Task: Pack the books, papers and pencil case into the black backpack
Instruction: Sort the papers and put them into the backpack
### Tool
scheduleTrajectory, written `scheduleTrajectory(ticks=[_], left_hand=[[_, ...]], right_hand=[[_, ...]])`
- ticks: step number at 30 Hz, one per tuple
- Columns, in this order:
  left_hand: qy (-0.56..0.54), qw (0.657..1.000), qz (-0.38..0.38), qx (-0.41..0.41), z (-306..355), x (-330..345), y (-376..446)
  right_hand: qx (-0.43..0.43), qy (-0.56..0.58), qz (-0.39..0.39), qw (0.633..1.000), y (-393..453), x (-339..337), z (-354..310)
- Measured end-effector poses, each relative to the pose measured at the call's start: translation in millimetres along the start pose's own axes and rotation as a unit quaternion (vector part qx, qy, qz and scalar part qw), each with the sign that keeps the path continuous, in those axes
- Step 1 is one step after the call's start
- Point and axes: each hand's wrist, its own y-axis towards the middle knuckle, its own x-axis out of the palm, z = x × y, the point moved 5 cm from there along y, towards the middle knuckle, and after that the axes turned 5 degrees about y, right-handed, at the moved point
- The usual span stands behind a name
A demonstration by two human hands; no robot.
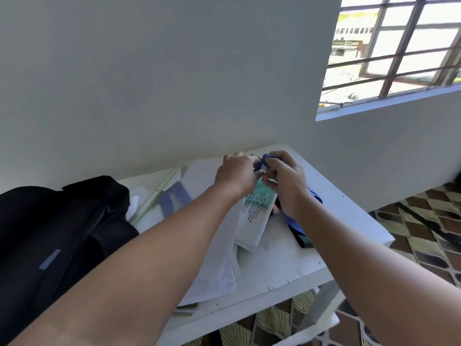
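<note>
Both hands, left hand (237, 174) and right hand (287, 182), pinch a blue strap (265, 159) over papers (214, 258); black backpack (57, 233) sits left on the bench (287, 260).

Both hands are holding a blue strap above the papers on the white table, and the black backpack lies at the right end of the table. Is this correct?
Not quite. In the head view the black backpack lies at the left end of the white table, not the right. The rest holds: left hand and right hand hold a blue strap above the papers.

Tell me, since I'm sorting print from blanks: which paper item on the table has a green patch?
The white booklet under both hands, with black print; the other sheets look plain.
</note>
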Motion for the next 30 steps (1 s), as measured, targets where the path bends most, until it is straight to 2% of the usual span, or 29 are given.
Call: scheduleTrajectory(ticks=[4, 7, 10, 13, 16, 19, 21, 30], left_hand=[[-0.094, 0.991, 0.092, -0.028, 5, -10, 6], [-0.162, 0.982, 0.091, -0.021, 22, -23, 3], [-0.234, 0.97, 0.067, 0.02, 39, -28, -5], [-0.265, 0.961, 0.052, 0.051, 40, -19, -12], [-0.19, 0.981, 0.031, 0.028, 31, -2, -24], [-0.062, 0.998, -0.031, -0.004, 12, 14, -38], [0.007, 0.998, -0.069, -0.011, -1, 22, -43], [0.068, 0.992, -0.105, -0.027, -8, 22, -48]], right_hand=[[0.046, -0.024, 0.065, 0.997, 1, -26, 19], [0.079, -0.146, 0.038, 0.985, 1, -28, 33], [0.021, -0.149, -0.002, 0.989, 5, -11, 21], [-0.032, -0.118, 0.013, 0.992, 8, -8, 6], [0.006, -0.122, 0.013, 0.992, 11, -14, 13], [0.082, -0.022, 0.053, 0.995, 15, -22, 25], [0.085, -0.002, 0.066, 0.994, 20, -25, 29], [0.079, 0.036, 0.109, 0.99, 20, -24, 32]])
